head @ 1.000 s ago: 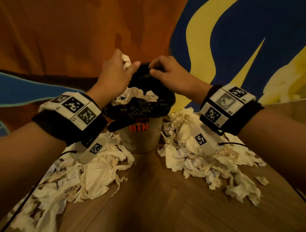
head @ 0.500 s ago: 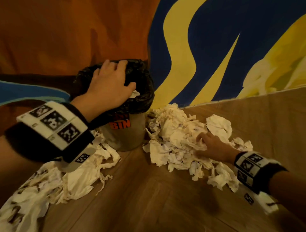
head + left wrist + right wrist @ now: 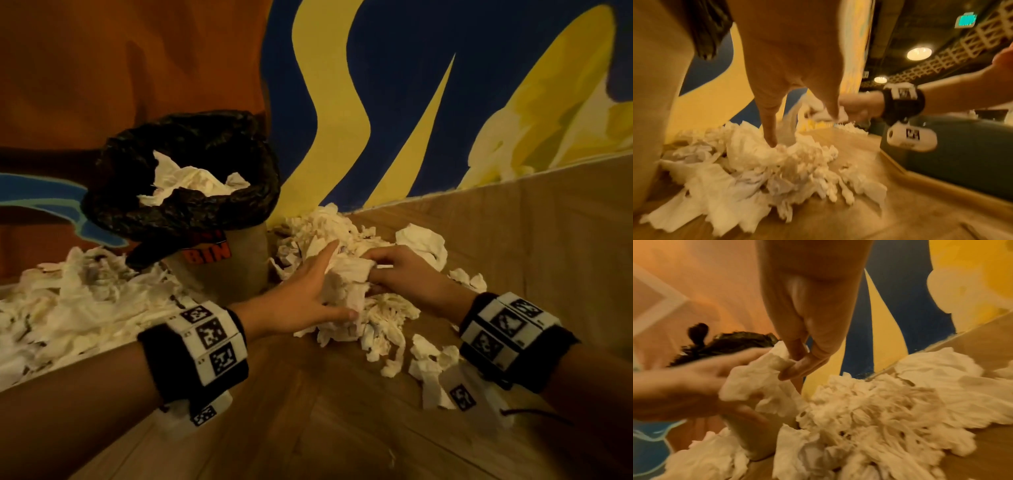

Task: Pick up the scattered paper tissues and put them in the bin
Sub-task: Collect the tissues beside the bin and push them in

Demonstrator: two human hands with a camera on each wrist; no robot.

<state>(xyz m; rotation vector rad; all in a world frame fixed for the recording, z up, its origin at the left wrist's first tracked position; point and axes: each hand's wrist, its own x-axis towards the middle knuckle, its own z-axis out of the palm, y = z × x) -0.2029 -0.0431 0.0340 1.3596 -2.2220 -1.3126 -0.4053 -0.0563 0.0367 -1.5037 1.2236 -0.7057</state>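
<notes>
Both hands meet on one wad [image 3: 346, 277] of crumpled tissue. The right hand [image 3: 407, 274] pinches its upper right edge: in the right wrist view thumb and forefinger [image 3: 797, 365] close on a fold of paper. The left hand [image 3: 301, 301] cups the wad from the other side, fingers straight and spread, forefinger along the top, thumb under the lower edge; its palm presses the paper and nothing is curled round it. In the left wrist view one of its fingertips [image 3: 771, 141] pokes down into the tissue below.

The wad sits on top of the right pile [image 3: 376, 318] of tissues, which spreads below and to the right of the grip over the wooden floor [image 3: 325, 428]. How far the wad is off the pile I cannot tell. More loose scraps lie just beside the right wrist, nearer the person.

The bin [image 3: 222, 267] stands just left of the grip, beyond the left hand, close but apart from it. Its black liner [image 3: 178, 212] is rolled over the rim, and white tissues [image 3: 191, 181] already lie inside, up near the top. A second pile [image 3: 75, 301] lies well left of the grip, on the far side of the bin.

Behind the grip the painted wall [image 3: 428, 102] rises from the floor, blue and yellow, orange behind the bin.
</notes>
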